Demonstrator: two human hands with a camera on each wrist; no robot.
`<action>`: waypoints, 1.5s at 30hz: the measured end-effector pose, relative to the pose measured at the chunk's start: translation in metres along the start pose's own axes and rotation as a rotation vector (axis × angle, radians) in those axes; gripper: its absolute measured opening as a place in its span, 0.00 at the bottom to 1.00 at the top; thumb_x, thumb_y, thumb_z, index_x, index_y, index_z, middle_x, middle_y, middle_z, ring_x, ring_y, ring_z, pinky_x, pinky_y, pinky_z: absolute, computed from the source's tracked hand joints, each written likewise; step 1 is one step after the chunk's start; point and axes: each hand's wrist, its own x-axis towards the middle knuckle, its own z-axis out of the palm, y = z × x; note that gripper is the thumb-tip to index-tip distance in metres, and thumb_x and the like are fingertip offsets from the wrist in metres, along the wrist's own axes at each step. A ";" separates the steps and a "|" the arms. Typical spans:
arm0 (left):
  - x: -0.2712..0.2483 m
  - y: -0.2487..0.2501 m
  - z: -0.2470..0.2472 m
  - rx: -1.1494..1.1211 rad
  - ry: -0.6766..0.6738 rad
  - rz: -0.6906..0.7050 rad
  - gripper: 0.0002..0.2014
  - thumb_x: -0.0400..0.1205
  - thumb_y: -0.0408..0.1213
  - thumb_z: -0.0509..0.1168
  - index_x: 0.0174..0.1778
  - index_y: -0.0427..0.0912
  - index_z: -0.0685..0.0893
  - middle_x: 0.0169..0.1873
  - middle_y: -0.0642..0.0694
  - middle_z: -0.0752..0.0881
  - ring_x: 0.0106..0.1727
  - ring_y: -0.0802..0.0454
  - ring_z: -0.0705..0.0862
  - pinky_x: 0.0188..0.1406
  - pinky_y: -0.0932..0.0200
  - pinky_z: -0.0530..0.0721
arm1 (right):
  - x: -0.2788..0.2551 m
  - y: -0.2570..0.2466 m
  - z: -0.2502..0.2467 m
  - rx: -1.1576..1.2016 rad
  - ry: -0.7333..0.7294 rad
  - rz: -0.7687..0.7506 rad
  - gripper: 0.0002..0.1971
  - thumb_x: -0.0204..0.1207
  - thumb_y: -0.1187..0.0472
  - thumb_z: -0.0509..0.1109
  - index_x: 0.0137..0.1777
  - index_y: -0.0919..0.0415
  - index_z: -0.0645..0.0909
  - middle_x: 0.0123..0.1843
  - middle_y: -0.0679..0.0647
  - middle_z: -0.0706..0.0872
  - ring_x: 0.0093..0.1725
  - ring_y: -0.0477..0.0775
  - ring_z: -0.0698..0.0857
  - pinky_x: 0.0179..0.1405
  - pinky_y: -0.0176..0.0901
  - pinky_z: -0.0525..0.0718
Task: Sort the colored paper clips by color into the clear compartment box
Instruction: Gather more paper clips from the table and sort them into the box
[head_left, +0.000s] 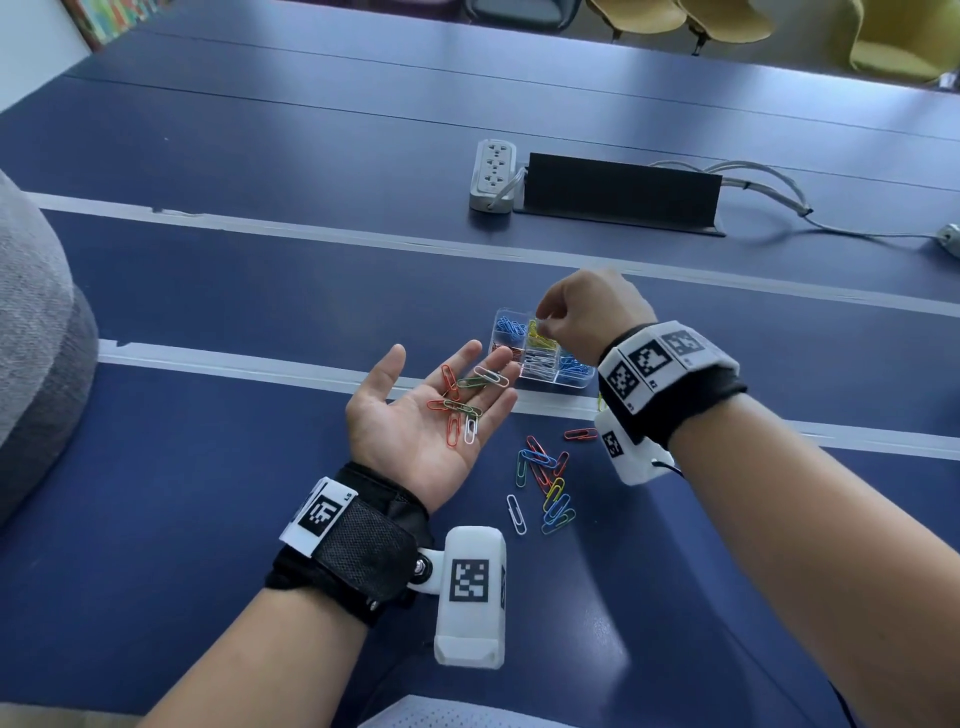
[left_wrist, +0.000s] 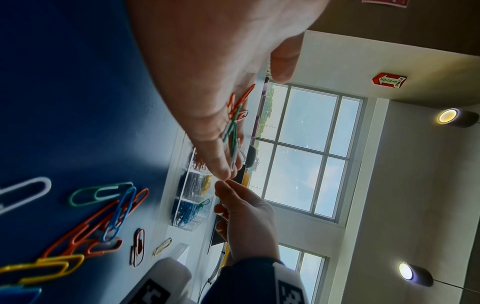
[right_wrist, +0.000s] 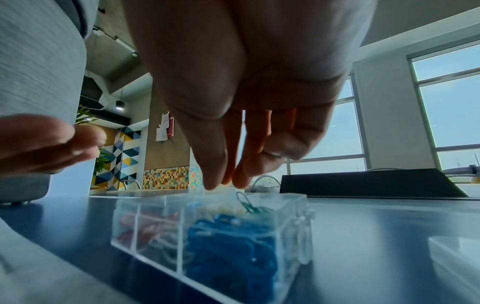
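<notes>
A dark blue tabletop (head_left: 218, 291) with pale grey strips running across it fills most of the head view. Toward its far side a grey power strip with white sockets (head_left: 492, 175) lies just left of a long black upright cable flap (head_left: 621, 193), and grey cables (head_left: 769, 187) loop away to the right. Mustard-yellow chairs (head_left: 727, 21) stand beyond the far edge. A grey fabric cushion (head_left: 36, 332) bulges in at the left.
</notes>
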 end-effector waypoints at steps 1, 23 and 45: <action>-0.001 0.000 0.000 0.003 0.001 0.002 0.33 0.80 0.55 0.55 0.72 0.32 0.74 0.65 0.28 0.81 0.67 0.32 0.80 0.69 0.37 0.75 | -0.001 0.000 0.001 0.011 0.006 -0.003 0.07 0.71 0.56 0.70 0.46 0.50 0.89 0.47 0.52 0.91 0.46 0.57 0.87 0.54 0.53 0.86; -0.002 -0.002 0.005 -0.009 0.016 0.023 0.37 0.80 0.56 0.55 0.76 0.30 0.69 0.67 0.29 0.80 0.66 0.33 0.82 0.68 0.40 0.76 | -0.063 -0.032 -0.011 0.230 -0.108 -0.597 0.04 0.68 0.65 0.73 0.40 0.56 0.87 0.35 0.38 0.78 0.32 0.29 0.75 0.38 0.23 0.72; 0.000 -0.005 0.001 0.047 0.031 -0.039 0.34 0.79 0.61 0.52 0.64 0.33 0.78 0.72 0.33 0.76 0.62 0.41 0.80 0.33 0.61 0.76 | -0.087 -0.028 0.008 0.060 -0.094 -0.782 0.08 0.74 0.55 0.66 0.47 0.50 0.87 0.49 0.50 0.85 0.47 0.60 0.84 0.36 0.59 0.86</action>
